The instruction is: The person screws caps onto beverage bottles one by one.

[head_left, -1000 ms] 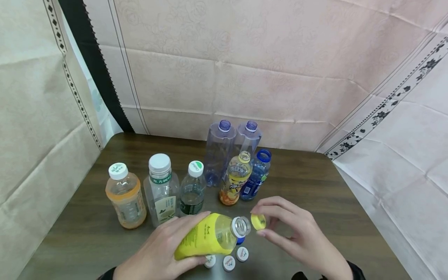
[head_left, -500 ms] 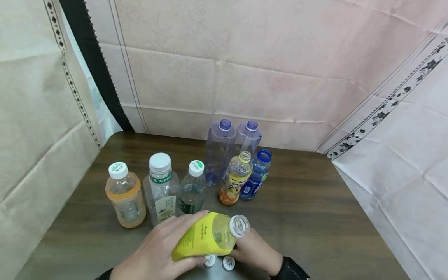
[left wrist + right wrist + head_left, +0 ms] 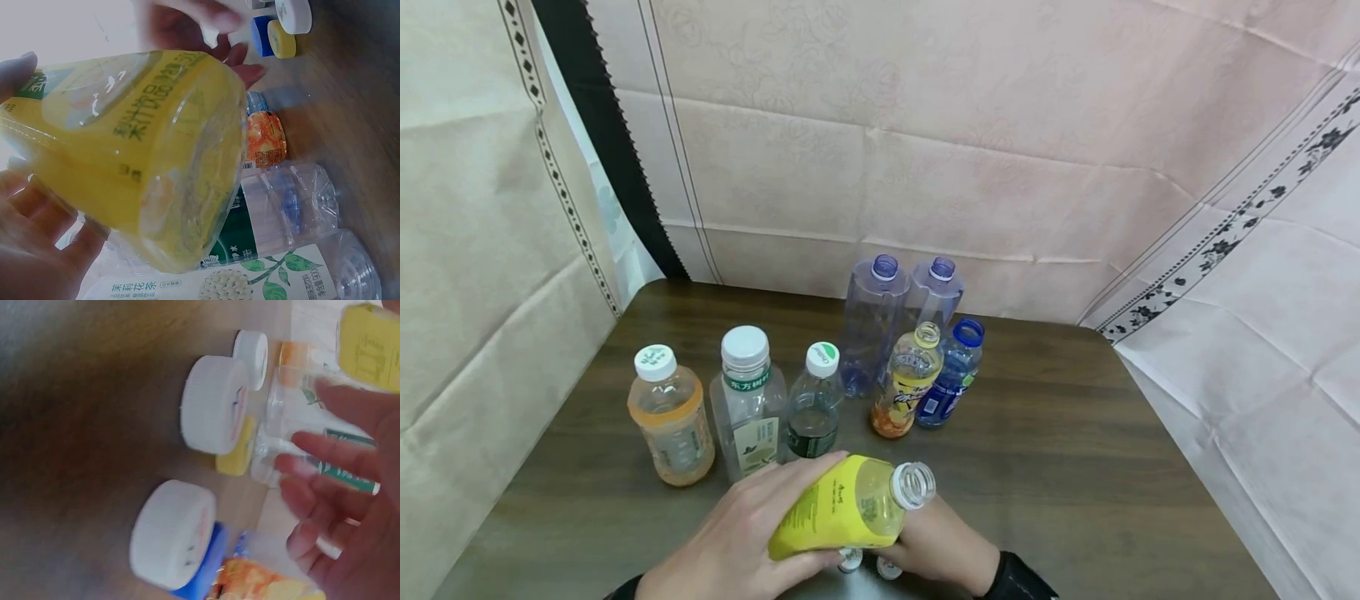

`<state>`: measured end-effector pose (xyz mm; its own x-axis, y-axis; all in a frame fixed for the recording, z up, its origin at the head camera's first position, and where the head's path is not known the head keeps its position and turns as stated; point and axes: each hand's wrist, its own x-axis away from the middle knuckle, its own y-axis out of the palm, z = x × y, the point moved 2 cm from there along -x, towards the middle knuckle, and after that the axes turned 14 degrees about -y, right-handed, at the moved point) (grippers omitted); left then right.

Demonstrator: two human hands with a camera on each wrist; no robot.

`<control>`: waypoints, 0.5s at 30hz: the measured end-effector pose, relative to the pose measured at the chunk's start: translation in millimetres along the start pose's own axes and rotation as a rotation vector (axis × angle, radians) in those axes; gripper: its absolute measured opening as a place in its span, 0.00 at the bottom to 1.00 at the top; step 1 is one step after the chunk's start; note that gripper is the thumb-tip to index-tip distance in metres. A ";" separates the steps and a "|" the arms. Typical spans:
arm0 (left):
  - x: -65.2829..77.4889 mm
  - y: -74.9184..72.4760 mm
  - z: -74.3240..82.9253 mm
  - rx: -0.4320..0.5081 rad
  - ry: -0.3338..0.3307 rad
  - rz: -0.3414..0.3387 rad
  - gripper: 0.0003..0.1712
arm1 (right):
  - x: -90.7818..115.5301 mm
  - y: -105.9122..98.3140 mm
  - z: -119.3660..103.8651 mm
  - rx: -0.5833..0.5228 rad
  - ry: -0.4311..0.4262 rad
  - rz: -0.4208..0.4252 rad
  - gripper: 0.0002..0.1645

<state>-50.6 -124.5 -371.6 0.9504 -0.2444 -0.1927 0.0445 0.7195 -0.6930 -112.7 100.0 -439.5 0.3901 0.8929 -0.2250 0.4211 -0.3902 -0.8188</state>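
Toward the near edge of the tabletop (image 3: 1090,475), the left hand (image 3: 730,533) holds a yellow-labelled bottle (image 3: 831,510), its fingers and thumb curled round the body; the bottle is tilted well over above the tabletop, its uncapped mouth pointing toward the right edge; just beyond and partly behind it is the right hand (image 3: 943,537), largely hidden in the head view, though the right wrist view shows its fingers apart and loosely bent, pinching nothing; beside that hand, on the tabletop, lie three white caps (image 3: 214,405), a yellow cap (image 3: 283,39) and a blue cap (image 3: 260,36), the last two side by side, whether touching I cannot tell; toward the left edge stands an orange-banded bottle (image 3: 672,433) with a white cap, then a broad clear bottle (image 3: 749,412), then a smaller clear bottle (image 3: 812,408) under a white cap marked with green; nearer the middle of the far edge two tall violet-tinted bottles (image 3: 872,325) stand side by side, uncapped; in front of them are an uncapped bottle with orange at its base (image 3: 908,385) and an uncapped blue bottle (image 3: 951,375), all upright; past the far edge hangs a pale, creased cloth (image 3: 940,167).
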 end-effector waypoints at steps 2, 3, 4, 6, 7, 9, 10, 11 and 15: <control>0.0 0.3 0.2 -0.002 0.019 0.004 0.44 | -1.6 1.8 -5.4 -0.049 -0.030 -0.029 0.21; 0.0 0.5 0.3 -0.002 0.036 0.011 0.44 | -2.2 3.0 -7.9 -0.071 -0.044 -0.049 0.24; 0.0 0.8 0.5 0.000 0.048 0.014 0.44 | -2.7 4.6 -10.0 -0.089 -0.053 -0.072 0.26; -0.2 1.2 0.9 0.006 0.067 0.022 0.44 | -2.8 7.2 -13.1 -0.091 -0.058 -0.112 0.31; 0.1 1.2 0.9 0.010 0.078 0.028 0.44 | -2.8 8.3 -13.9 -0.083 -0.058 -0.130 0.32; 0.8 0.8 0.8 0.016 0.090 0.038 0.45 | -2.4 9.9 -14.9 -0.076 -0.043 -0.160 0.33; 1.1 0.7 0.7 0.015 0.089 0.040 0.45 | -2.1 10.6 -14.9 -0.080 -0.032 -0.171 0.33; 1.3 0.6 0.6 0.015 0.094 0.045 0.46 | -2.1 11.3 -14.7 -0.089 -0.021 -0.179 0.33; 2.4 0.3 0.3 0.017 0.103 0.054 0.46 | -2.4 14.1 -14.8 -0.128 0.006 -0.191 0.32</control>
<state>-48.2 -124.7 -372.1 0.9148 -0.2696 -0.3008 -0.0003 0.7441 -0.6680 -95.6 89.1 -442.7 0.2981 0.9520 -0.0688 0.5879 -0.2399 -0.7725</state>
